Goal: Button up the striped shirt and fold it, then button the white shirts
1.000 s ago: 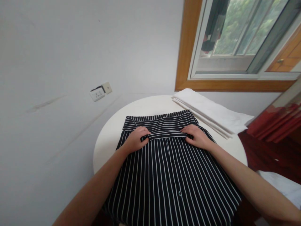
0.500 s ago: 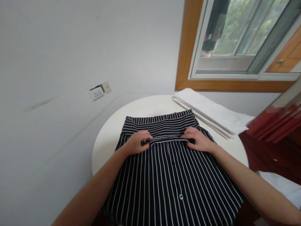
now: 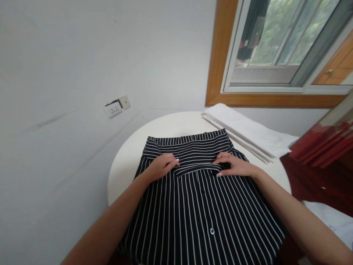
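Note:
A black shirt with thin white stripes point(image 3: 198, 206) lies buttoned side up on a round white table point(image 3: 129, 158). Its far end is folded back, leaving a narrow folded band across the middle. My left hand point(image 3: 161, 166) rests flat on the cloth at the left end of that band, fingers stretched out. At the right end lies my right hand point(image 3: 234, 166), also flat, its fingertips touching the band. Neither hand holds anything.
Folded white cloths point(image 3: 248, 132) lie stacked at the table's far right, under a wood-framed window point(image 3: 220, 55). A wall socket point(image 3: 116, 107) sits on the white wall to the left. Red fabric point(image 3: 322, 151) and a white sheet point(image 3: 331, 221) are at the right.
Both hands pinched the folded band earlier; now the fingers have let go and lie stretched flat on it. The band has settled slightly nearer to me.

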{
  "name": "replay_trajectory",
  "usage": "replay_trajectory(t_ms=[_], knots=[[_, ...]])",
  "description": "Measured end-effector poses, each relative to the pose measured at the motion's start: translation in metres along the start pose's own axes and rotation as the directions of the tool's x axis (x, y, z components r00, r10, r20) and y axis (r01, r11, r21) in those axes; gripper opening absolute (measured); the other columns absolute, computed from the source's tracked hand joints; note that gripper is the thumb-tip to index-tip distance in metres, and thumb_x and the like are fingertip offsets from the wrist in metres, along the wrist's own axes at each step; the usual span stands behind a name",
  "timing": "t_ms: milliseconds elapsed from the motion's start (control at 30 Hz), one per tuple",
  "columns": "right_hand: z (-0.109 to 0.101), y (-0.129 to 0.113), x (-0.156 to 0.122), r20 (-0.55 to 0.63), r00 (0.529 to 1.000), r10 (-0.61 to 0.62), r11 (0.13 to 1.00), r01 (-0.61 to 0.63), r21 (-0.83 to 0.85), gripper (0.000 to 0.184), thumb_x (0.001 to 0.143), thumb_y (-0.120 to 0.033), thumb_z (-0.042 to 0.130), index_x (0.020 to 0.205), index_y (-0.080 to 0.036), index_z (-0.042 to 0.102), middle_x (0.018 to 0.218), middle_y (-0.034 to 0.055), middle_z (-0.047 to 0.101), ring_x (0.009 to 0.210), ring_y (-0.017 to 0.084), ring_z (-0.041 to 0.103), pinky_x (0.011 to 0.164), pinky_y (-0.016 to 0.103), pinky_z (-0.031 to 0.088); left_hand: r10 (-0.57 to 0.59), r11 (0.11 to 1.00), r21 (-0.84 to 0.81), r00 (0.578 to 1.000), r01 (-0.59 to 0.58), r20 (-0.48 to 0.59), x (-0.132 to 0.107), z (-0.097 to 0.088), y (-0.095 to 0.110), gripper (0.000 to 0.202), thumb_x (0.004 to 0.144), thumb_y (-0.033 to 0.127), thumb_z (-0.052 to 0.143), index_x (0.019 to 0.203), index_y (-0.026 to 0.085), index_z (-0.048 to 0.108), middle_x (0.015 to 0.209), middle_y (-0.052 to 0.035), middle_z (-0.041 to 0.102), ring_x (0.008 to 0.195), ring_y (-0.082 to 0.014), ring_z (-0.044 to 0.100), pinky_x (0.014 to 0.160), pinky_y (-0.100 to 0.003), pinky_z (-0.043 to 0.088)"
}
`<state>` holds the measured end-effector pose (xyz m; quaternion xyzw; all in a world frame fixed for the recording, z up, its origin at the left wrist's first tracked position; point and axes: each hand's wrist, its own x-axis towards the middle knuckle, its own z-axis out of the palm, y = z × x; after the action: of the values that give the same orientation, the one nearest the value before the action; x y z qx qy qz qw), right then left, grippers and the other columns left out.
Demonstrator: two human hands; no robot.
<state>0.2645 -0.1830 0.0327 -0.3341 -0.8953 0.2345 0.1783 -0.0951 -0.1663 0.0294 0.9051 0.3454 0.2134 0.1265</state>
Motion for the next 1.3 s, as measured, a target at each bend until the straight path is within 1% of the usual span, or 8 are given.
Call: replay_trajectory(t_ms=[133, 267, 367, 467, 700, 800, 1000, 1300], knots=[[0.001, 0.006, 0.001, -0.098, 0.995, 0.026, 0.997, -0.019, 0.068, 0.029, 0.092, -0.043, 0.049, 0.104, -0.026, 0.07, 0.1, 0.0035, 0.065, 0.098, 0.018, 0.059, 0.091, 0.037, 0.047, -0.054, 0.972, 0.212, 0.971, 0.105, -0.233, 0.001, 0.004, -0.007, 0.029, 0.092, 0.036, 0.045, 0.088, 0.021, 0.069, 0.095, -0.0049, 0.068, 0.093, -0.0199, 0.056, 0.09, -0.04, 0.042], [0.0, 0.013, 0.026, -0.303, 0.953, 0.014, 0.99, -0.055, -0.126, 0.029, 0.093, -0.038, 0.046, 0.101, -0.025, 0.07, 0.1, 0.0038, 0.07, 0.101, 0.02, 0.06, 0.095, 0.041, 0.044, -0.15, 0.89, 0.352, 0.916, 0.289, -0.373, 0.015, 0.004, -0.006, 0.032, 0.092, 0.039, 0.042, 0.104, 0.024, 0.068, 0.125, -0.0052, 0.061, 0.123, -0.0259, 0.044, 0.105, -0.049, 0.03], [-0.005, 0.017, 0.058, -0.294, 0.956, -0.02, 0.942, -0.08, -0.325, 0.031, 0.093, -0.033, 0.044, 0.109, -0.024, 0.069, 0.114, 0.0046, 0.067, 0.116, 0.022, 0.054, 0.104, 0.044, 0.037, -0.226, 0.822, 0.434, 0.91, 0.369, -0.346, 0.035, 0.006, -0.009, 0.042, 0.094, 0.044, 0.035, 0.116, 0.023, 0.063, 0.138, -0.0064, 0.051, 0.135, -0.0275, 0.032, 0.112, -0.051, 0.019], [-0.004, 0.024, 0.088, -0.297, 0.952, 0.078, 0.85, -0.219, -0.48, 0.04, 0.093, -0.038, 0.043, 0.126, -0.024, 0.059, 0.139, 0.0071, 0.05, 0.134, 0.027, 0.036, 0.111, 0.049, 0.025, -0.325, 0.756, 0.478, 0.891, 0.447, -0.318, 0.048, 0.013, -0.022, 0.049, 0.094, 0.049, 0.031, 0.127, 0.024, 0.056, 0.145, -0.0077, 0.043, 0.138, -0.0294, 0.027, 0.113, -0.055, 0.013], [0.023, 0.054, 0.096, -0.273, 0.88, 0.388, 0.739, -0.474, -0.478, 0.07, 0.088, -0.07, 0.023, 0.145, -0.031, 0.032, 0.154, 0.0046, 0.026, 0.142, 0.03, 0.019, 0.111, 0.061, 0.007, -0.598, 0.646, 0.438, 0.771, 0.625, -0.218, 0.032, 0.02, -0.064, 0.07, 0.086, 0.07, 0.022, 0.141, 0.029, 0.04, 0.152, -0.008, 0.032, 0.139, -0.0362, 0.023, 0.109, -0.065, 0.012], [0.03, 0.063, 0.09, -0.325, 0.841, 0.433, 0.709, -0.54, -0.453, 0.074, 0.087, -0.072, 0.014, 0.146, -0.03, 0.031, 0.155, 0.0041, 0.025, 0.142, 0.027, 0.019, 0.112, 0.06, 0.007, -0.65, 0.617, 0.433, 0.736, 0.657, -0.19, 0.031, 0.017, -0.068, 0.076, 0.083, 0.075, 0.018, 0.143, 0.032, 0.036, 0.154, -0.0058, 0.026, 0.141, -0.0379, 0.019, 0.107, -0.068, 0.011], [0.029, 0.075, 0.085, -0.446, 0.723, 0.528, 0.616, -0.687, -0.386, 0.079, 0.085, -0.074, 0.014, 0.146, -0.027, 0.033, 0.155, 0.0065, 0.022, 0.142, 0.033, 0.018, 0.112, 0.056, 0.015, -0.665, 0.601, 0.44, 0.723, 0.667, -0.188, 0.034, 0.017, -0.065, 0.078, 0.082, 0.076, 0.016, 0.144, 0.032, 0.035, 0.155, -0.0048, 0.025, 0.141, -0.0392, 0.018, 0.107, -0.068, 0.013], [0.019, 0.087, 0.093, -0.394, 0.749, 0.533, 0.643, -0.661, -0.387, 0.08, 0.085, -0.074, 0.015, 0.145, -0.026, 0.034, 0.156, 0.0081, 0.019, 0.142, 0.031, 0.019, 0.113, 0.049, 0.018, -0.659, 0.624, 0.417, 0.731, 0.661, -0.174, 0.042, 0.018, -0.085, 0.081, 0.081, 0.077, 0.012, 0.145, 0.031, 0.032, 0.155, -0.0062, 0.024, 0.141, -0.0391, 0.018, 0.107, -0.069, 0.011]])
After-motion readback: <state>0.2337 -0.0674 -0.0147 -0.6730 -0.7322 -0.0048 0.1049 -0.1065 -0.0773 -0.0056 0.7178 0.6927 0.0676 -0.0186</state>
